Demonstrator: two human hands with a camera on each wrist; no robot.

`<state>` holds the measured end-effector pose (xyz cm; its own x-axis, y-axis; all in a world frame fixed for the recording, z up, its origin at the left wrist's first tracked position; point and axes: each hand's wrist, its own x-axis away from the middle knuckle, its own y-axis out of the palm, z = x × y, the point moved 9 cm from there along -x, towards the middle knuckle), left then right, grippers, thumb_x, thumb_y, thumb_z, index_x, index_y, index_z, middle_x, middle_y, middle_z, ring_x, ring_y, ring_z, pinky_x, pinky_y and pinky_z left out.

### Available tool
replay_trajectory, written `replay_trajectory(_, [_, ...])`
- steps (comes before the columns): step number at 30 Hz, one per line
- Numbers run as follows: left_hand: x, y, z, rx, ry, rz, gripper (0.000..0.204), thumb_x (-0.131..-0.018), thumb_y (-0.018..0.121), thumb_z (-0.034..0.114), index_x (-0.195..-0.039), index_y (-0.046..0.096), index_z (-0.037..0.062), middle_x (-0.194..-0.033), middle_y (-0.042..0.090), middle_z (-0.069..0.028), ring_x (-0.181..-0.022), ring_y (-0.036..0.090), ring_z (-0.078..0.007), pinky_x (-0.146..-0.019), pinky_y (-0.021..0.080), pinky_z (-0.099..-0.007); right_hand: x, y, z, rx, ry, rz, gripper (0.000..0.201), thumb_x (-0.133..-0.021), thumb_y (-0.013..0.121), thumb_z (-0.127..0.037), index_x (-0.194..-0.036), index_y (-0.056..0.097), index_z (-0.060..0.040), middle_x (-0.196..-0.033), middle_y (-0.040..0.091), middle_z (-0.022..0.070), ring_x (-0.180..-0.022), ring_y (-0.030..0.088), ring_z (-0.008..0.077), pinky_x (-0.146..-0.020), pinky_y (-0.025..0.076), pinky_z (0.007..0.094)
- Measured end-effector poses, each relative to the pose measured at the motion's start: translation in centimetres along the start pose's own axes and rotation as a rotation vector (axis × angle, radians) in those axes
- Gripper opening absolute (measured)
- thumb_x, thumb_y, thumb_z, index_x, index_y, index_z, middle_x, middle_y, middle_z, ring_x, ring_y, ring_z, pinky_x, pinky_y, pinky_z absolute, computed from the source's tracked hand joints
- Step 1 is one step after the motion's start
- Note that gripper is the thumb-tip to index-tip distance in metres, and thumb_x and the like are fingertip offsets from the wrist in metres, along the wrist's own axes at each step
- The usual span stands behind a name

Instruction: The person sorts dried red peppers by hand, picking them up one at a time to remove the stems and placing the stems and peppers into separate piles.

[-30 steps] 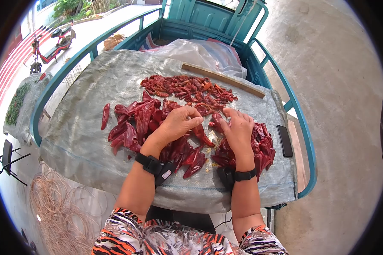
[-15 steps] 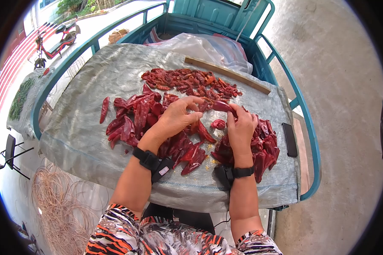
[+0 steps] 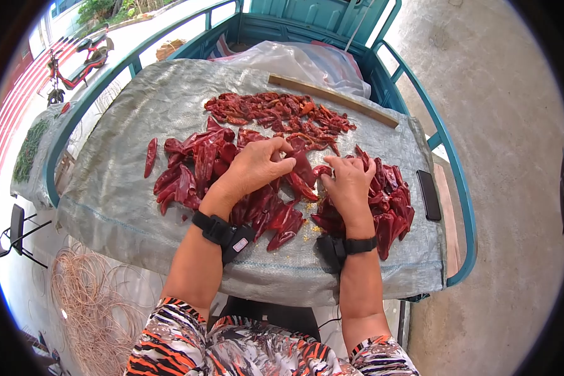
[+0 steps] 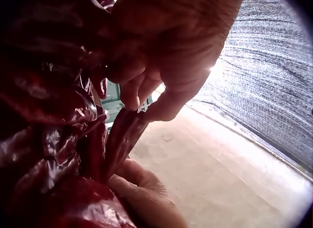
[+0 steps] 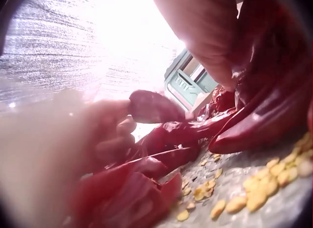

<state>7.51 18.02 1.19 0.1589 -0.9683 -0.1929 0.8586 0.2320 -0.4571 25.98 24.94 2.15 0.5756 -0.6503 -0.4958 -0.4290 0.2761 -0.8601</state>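
Left grip (image 3: 257,166): here it is, thumb and fingertips drawn together in a tight pinch, nipping the upper end of 1 held pepper (image 4: 126,135).
Right grip (image 3: 349,188): fingers bent, tips right beside red flesh; the left wrist view puts this hand at the held pepper's lower end, but whether it pinches or only touches, I cannot tell.
Held pepper: up in front of the left fingertips, between the 2 hands, over the middle of the sheet-covered counter (image 3: 113,182); dark red, long, smooth, with a dull shine.
Left wrist view: a lovely look at the pinch itself, which the head view partly hides behind the knuckles; a pale ribbed surface (image 4: 264,66) glares at upper right.
Right wrist view: and there are the seeds (image 5: 259,189), flat and yellow on the sheet, mere specks from the head; the hand at left is a blur.
Head view: only this angle gives the full layout, with a left pile (image 3: 197,166) and a right pile (image 3: 391,210) of glossy peppers, smaller wrinkled pieces (image 3: 276,113) behind, a wooden strip (image 3: 332,100) at the far edge, a phone (image 3: 429,195) at right.
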Motion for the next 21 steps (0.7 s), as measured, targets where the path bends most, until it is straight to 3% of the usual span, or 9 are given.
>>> replay_trajectory(1, [0.1, 0.0, 0.1, -0.008, 0.011, 0.005, 0.039, -0.093, 0.072, 0.026, -0.124, 0.069, 0.0020, -0.079, 0.063, -0.0008, -0.071, 0.057, -0.0103, -0.067, 0.048, -0.0291, 0.0, 0.6, 0.2, -0.018, 0.009, -0.049, 0.030, -0.080, 0.076, -0.013, -0.110, 0.074, -0.0172, -0.103, 0.076, 0.0014, -0.111, 0.063, 0.0260, -0.120, 0.022, 0.0647])
replay_trajectory(4, [0.2, -0.1, 0.6, -0.015, 0.030, 0.023, 0.040, -0.092, 0.071, 0.023, -0.125, 0.069, 0.0020, -0.075, 0.061, -0.0008, -0.070, 0.056, -0.0098, -0.065, 0.047, -0.0291, 0.1, 0.9, -0.8, 0.065, -0.091, -0.008, 0.030, -0.080, 0.077, -0.014, -0.109, 0.074, -0.0185, -0.101, 0.074, 0.0008, -0.110, 0.063, 0.0249, -0.119, 0.024, 0.0617])
replay_trajectory(7, [0.4, -0.3, 1.2, 0.020, 0.012, 0.020, 0.040, -0.091, 0.069, 0.022, -0.126, 0.069, 0.0027, -0.072, 0.058, 0.0001, -0.068, 0.054, -0.0087, -0.064, 0.045, -0.0282, -0.2, 1.3, -1.0, 0.073, -0.077, -0.069, 0.020, -0.080, 0.073, -0.009, -0.099, 0.071, -0.0168, -0.099, 0.073, 0.0017, -0.110, 0.063, 0.0272, -0.118, 0.026, 0.0651])
replay_trajectory(10, [0.2, -0.2, 1.2, 0.049, 0.012, -0.006, 0.039, -0.092, 0.070, 0.022, -0.126, 0.070, 0.0038, -0.071, 0.055, 0.0015, -0.067, 0.050, -0.0076, -0.062, 0.042, -0.0273, -0.3, 0.9, -1.1, -0.015, -0.094, -0.003, 0.017, -0.083, 0.071, -0.008, -0.098, 0.070, -0.0158, -0.094, 0.071, 0.0031, -0.107, 0.064, 0.0275, -0.115, 0.030, 0.0637])
replay_trajectory(13, [0.3, 0.1, 1.3, 0.057, 0.032, -0.015, 0.038, -0.092, 0.074, 0.024, -0.126, 0.070, 0.0053, -0.071, 0.053, 0.0036, -0.066, 0.047, -0.0064, -0.061, 0.040, -0.0265, -0.9, -0.9, -1.1, -0.146, -0.025, 0.134, 0.011, -0.086, 0.070, -0.008, -0.096, 0.069, -0.0128, -0.095, 0.071, 0.0046, -0.102, 0.066, 0.0285, -0.113, 0.032, 0.0605])
replay_trajectory(16, [0.5, 0.4, 1.7, 0.130, 0.009, -0.033, 0.039, -0.092, 0.078, 0.026, -0.125, 0.070, 0.0061, -0.072, 0.053, 0.0053, -0.067, 0.046, -0.0052, -0.062, 0.040, -0.0256, -1.2, -2.0, -2.4, -0.417, -0.121, 0.168, 0.009, -0.086, 0.072, -0.006, -0.095, 0.068, -0.0090, -0.097, 0.072, 0.0065, -0.098, 0.068, 0.0300, -0.107, 0.042, 0.0524])
replay_trajectory(21, [0.3, 1.4, 1.4, 0.292, 0.065, -0.130, 0.032, -0.094, 0.077, 0.026, -0.118, 0.069, 0.0052, -0.078, 0.062, 0.0041, -0.073, 0.054, -0.0050, -0.066, 0.044, -0.0242, -1.1, -3.8, -4.6, -0.677, -0.221, 0.187, 0.020, -0.082, 0.076, 0.001, -0.100, 0.071, -0.0052, -0.098, 0.073, 0.0098, -0.092, 0.072, 0.0290, -0.084, 0.056, 0.0395])
